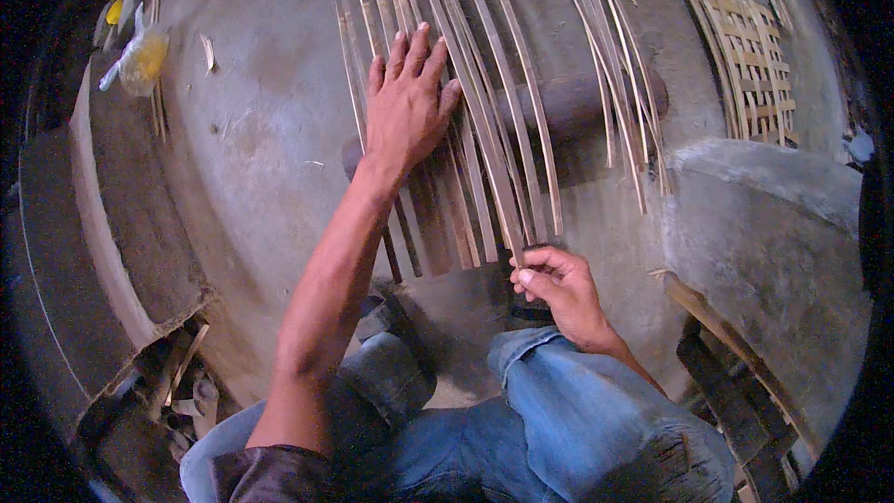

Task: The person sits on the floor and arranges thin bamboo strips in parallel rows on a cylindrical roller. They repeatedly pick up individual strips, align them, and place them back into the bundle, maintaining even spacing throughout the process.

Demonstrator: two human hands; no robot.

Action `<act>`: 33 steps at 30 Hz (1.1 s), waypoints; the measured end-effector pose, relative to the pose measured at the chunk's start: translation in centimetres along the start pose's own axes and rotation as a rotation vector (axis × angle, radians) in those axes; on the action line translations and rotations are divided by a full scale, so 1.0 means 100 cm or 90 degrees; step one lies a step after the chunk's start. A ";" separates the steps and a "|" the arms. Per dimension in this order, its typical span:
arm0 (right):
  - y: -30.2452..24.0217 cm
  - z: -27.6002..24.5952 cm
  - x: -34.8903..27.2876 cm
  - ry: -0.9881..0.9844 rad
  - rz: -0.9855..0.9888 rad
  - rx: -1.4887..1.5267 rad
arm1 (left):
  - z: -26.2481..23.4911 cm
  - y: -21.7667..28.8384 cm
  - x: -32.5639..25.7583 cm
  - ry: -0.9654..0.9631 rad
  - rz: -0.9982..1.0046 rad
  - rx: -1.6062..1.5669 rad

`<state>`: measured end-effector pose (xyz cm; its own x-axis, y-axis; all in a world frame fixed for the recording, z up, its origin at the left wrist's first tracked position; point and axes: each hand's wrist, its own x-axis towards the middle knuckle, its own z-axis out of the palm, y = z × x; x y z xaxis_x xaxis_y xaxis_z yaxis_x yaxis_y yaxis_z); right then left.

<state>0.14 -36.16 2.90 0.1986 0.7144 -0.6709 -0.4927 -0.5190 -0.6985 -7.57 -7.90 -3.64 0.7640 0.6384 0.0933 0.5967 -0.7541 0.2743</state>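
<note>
Long, narrow bamboo strips (503, 47) run side by side from the far edge toward me, lying across a dark round log (577, 104). My left hand (408, 98) rests flat on several of them near the log, fingers stretched out and a little apart. Close to my knees, my right hand (559, 289) pinches the near end of one bamboo strip (507, 214) between thumb and fingers. The other strips' near ends lie loose to the left of that hand. A second bunch of strips (605, 56) lies apart on the right, also over the log.
A woven bamboo panel (750, 65) lies at the far right. A plastic bag with something yellow (144, 61) is at the far left. A raised ledge (112, 224) borders the left, a grey concrete block (764, 205) the right. A wooden piece (717, 326) slants beside my right knee.
</note>
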 end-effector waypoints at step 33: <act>0.014 0.006 0.017 0.171 0.037 0.197 | -0.001 0.006 -0.002 0.018 -0.001 0.013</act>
<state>-0.68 -35.40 0.96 0.3575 0.5187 -0.7766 -0.7329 -0.3596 -0.5776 -7.32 -8.48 -3.43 0.7562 0.6433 0.1193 0.6030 -0.7560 0.2547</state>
